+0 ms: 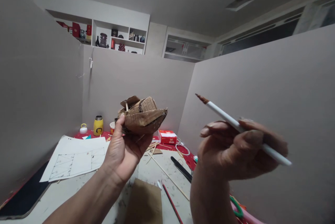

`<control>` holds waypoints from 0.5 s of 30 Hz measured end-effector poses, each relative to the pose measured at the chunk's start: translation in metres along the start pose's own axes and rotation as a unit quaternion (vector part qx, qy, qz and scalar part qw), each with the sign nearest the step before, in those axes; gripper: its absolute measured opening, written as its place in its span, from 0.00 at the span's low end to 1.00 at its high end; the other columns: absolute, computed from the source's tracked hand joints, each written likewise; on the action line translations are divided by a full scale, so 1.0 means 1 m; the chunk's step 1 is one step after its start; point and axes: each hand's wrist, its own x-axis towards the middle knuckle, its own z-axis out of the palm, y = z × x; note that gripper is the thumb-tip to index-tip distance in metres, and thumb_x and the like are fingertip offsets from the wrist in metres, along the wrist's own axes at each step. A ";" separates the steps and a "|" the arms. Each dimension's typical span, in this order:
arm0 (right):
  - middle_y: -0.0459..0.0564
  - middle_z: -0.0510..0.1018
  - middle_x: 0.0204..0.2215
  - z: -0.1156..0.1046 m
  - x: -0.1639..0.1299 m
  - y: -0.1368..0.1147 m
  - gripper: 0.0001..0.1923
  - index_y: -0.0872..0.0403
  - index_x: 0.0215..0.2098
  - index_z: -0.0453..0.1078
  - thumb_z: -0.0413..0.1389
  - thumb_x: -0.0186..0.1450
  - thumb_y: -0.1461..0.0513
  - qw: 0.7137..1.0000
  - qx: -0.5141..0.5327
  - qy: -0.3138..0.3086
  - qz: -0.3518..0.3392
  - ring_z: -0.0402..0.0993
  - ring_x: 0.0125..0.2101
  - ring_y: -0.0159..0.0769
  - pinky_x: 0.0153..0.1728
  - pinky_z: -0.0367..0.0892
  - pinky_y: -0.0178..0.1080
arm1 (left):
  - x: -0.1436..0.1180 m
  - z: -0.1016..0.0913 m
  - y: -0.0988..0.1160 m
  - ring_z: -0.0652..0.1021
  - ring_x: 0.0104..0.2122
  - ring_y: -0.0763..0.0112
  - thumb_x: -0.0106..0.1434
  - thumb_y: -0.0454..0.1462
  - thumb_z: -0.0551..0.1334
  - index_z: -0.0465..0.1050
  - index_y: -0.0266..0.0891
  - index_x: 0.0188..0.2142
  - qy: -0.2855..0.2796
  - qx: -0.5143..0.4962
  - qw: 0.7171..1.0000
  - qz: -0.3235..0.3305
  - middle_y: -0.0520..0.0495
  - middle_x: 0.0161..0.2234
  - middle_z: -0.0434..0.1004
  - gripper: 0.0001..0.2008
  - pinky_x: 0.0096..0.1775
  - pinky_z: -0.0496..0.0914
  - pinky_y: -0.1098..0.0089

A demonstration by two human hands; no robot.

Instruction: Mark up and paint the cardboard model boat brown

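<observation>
Clearly, the right hand, at the frame's right, pinches a brush; farther off, mid-frame, the left hand grips a cardboard model. It looks light, stiff but crushable, best held along its underside.

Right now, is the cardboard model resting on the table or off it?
Off it: the left hand holds the cardboard model up in the air, above the table.
</observation>
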 end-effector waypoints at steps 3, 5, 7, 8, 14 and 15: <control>0.42 0.75 0.23 -0.004 -0.001 -0.002 0.04 0.50 0.35 0.77 0.61 0.65 0.59 1.000 0.022 -0.015 0.007 0.73 0.16 0.31 0.13 0.67 0.36 | 0.000 0.001 0.001 0.80 0.49 0.52 0.67 0.43 0.62 0.68 0.32 0.59 -0.003 -0.002 1.000 0.007 0.30 0.51 0.77 0.24 0.43 0.80 0.61; 0.43 0.76 0.21 -0.007 0.001 -0.002 0.07 0.51 0.34 0.79 0.60 0.65 0.59 0.994 0.067 -0.070 0.056 0.70 0.14 0.29 0.11 0.65 0.35 | 0.000 0.002 0.002 0.80 0.49 0.51 0.67 0.43 0.62 0.69 0.32 0.59 -0.003 -0.006 1.000 0.006 0.30 0.51 0.77 0.24 0.44 0.80 0.61; 0.43 0.75 0.17 -0.009 0.002 -0.001 0.10 0.52 0.33 0.80 0.58 0.66 0.57 0.975 0.120 -0.142 0.126 0.69 0.12 0.29 0.09 0.62 0.33 | -0.001 0.003 0.003 0.80 0.49 0.51 0.67 0.43 0.62 0.69 0.31 0.59 -0.004 -0.009 1.000 0.001 0.30 0.51 0.77 0.25 0.45 0.79 0.61; 0.42 0.74 0.15 -0.009 0.003 -0.001 0.11 0.51 0.33 0.80 0.58 0.67 0.56 0.962 0.143 -0.172 0.158 0.68 0.12 0.29 0.08 0.62 0.32 | -0.001 0.003 0.003 0.80 0.49 0.52 0.67 0.43 0.62 0.68 0.31 0.59 -0.004 -0.010 1.000 0.000 0.30 0.51 0.77 0.25 0.45 0.79 0.61; 0.45 0.77 0.18 -0.004 -0.001 0.002 0.11 0.53 0.34 0.81 0.59 0.66 0.56 0.924 0.189 -0.242 0.227 0.71 0.14 0.30 0.10 0.65 0.32 | -0.002 0.002 0.004 0.82 0.45 0.54 0.67 0.45 0.62 0.69 0.31 0.57 0.001 -0.006 1.000 -0.017 0.30 0.49 0.78 0.25 0.44 0.80 0.61; 0.45 0.77 0.19 -0.003 -0.002 0.003 0.11 0.53 0.35 0.81 0.59 0.66 0.56 0.921 0.187 -0.248 0.233 0.71 0.14 0.30 0.11 0.65 0.31 | -0.002 0.002 0.003 0.82 0.44 0.54 0.67 0.45 0.61 0.70 0.30 0.57 0.003 -0.003 1.000 -0.023 0.30 0.49 0.78 0.25 0.44 0.80 0.62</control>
